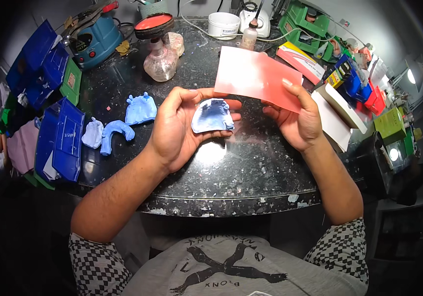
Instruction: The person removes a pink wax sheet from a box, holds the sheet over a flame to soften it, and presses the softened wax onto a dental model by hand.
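Observation:
My left hand cradles a blue dental cast, palm up, over the dark speckled worktop. Beside it, my right hand pinches a thin pink wax sheet by its lower right corner, holding it tilted above the bench just behind the cast. The two hands are close together but apart.
More blue casts lie to the left: one upper, a horseshoe-shaped one and a pale one. Blue boxes line the left edge. A glass spirit lamp, a white jar, a small bottle and cartons stand behind.

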